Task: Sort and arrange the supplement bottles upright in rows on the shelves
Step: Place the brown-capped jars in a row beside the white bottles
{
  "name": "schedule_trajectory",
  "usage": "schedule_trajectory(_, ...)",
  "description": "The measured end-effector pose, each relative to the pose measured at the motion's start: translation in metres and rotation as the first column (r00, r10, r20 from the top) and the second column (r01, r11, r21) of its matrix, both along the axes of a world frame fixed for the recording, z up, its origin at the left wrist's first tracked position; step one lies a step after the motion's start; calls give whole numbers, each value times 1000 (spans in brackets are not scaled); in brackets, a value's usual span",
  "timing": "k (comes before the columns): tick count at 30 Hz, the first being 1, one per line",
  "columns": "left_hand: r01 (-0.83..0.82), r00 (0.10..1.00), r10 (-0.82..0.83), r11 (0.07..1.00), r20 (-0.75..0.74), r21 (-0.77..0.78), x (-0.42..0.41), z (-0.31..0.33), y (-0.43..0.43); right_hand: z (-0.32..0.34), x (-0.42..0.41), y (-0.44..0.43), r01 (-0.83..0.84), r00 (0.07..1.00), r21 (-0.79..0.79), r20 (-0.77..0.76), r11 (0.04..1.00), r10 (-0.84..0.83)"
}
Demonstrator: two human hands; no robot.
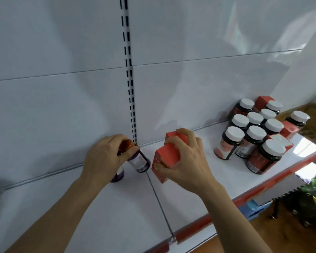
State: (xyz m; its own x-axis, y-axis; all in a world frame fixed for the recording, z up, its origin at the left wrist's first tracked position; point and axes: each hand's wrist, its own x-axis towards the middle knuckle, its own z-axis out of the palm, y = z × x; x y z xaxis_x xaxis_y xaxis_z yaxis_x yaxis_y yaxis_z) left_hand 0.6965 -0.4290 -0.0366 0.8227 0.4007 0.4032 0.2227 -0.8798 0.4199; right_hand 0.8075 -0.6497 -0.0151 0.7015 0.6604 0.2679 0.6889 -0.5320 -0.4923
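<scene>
My left hand (106, 157) grips two small dark purple bottles by their copper caps, one (139, 161) tilted to the right and one (118, 175) mostly hidden under the palm. Both sit against the shelf's back wall. My right hand (186, 159) is closed over two red cartons (167, 156), which rest on the white shelf (199, 189) just right of the bottles. At the far right stand several dark bottles with white caps (234, 134) in upright rows, with red boxes (263, 102) among them.
A slotted upright rail (129, 70) runs down the white back panel. The shelf has a red front edge strip (263, 187). A seam (161, 205) divides the two shelf boards. Below right are a wood floor, a black basket (303, 203) and a blue object (254, 207).
</scene>
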Motion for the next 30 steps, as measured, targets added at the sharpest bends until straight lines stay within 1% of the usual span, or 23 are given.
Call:
schedule_trajectory(3, -91, 996, 91, 995, 16, -32, -52, 9, 20, -4, -15, 35, -105, 994, -4, 2, 994, 105)
schedule_trajectory(5, -136, 991, 136, 989, 10, -63, -83, 14, 32, -8, -25, 52, -125, 992, -35, -20, 991, 125)
schedule_trajectory(8, -194, 981, 196, 977, 10, -85, -121, 21, 44, -11, -35, 66, -103, 995, -194, -11, 975, 103)
schedule_trajectory(9, -209, 978, 210, 974, 9, -87, -130, 22, 47, -9, -38, 69, -84, 996, -243, 21, 966, 92)
schedule_trajectory(10, -221, 975, 223, 971, 8, -90, -139, 22, 49, -5, -43, 72, -84, 992, -250, 72, 965, 105)
schedule_trajectory(11, -232, 972, 234, 968, 10, -97, -147, 22, 51, 1, -50, 77, -122, 980, -214, 128, 969, 152)
schedule_trajectory(12, -239, 970, 242, 965, 16, -107, -153, 22, 53, 8, -60, 84, -200, 961, -153, 161, 968, 224)
schedule_trajectory(13, -243, 968, 248, 963, 29, -120, -159, 22, 54, 15, -71, 94, -301, 937, -107, 151, 947, 315)
schedule_trajectory(14, -244, 967, 251, 961, 43, -130, -165, 23, 56, 21, -85, 108, -412, 904, -74, 92, 908, 417)
schedule_trajectory(15, -244, 966, 254, 960, 56, -139, -171, 24, 57, 23, -100, 123, -513, 858, -51, -5, 857, 513)
schedule_trajectory(16, -246, 964, 258, 958, 67, -144, -177, 25, 59, 22, -115, 139, -595, 802, -38, -94, 803, 590)
schedule_trajectory(17, -247, 962, 261, 958, 81, -149, -183, 26, 61, 18, -127, 155, -660, 745, -19, -139, 751, 652)
schedule_trajectory(19, -245, 955, 269, 953, 128, -176, -197, 31, 64, 7, -143, 183, -737, 658, 72, -151, 672, 738)
schedule_trajectory(21, -243, 932, 300, 933, 203, -264, -217, 36, 67, -6, -155, 206, -745, 610, 183, -203, 642, 766)
schedule_trajectory(22, -247, 912, 328, 918, 247, -310, -228, 39, 69, -13, -159, 216, -727, 611, 221, -224, 650, 760)
schedule_trajectory(23, -254, 887, 355, 909, 295, -329, -239, 41, 71, -21, -164, 228, -698, 632, 248, -228, 672, 741)
schedule_trajectory(26, -332, 798, 438, 893, 414, -304, -270, 40, 75, -43, -183, 263, -607, 706, 293, -226, 738, 671)
schedule_trajectory(28, -390, 756, 481, 876, 443, -285, -285, 35, 78, -57, -199, 283, -555, 753, 323, -197, 767, 628)
schedule_trajectory(30, -409, 756, 483, 876, 441, -258, -295, 31, 81, -67, -212, 296, -453, 810, 389, -195, 802, 553)
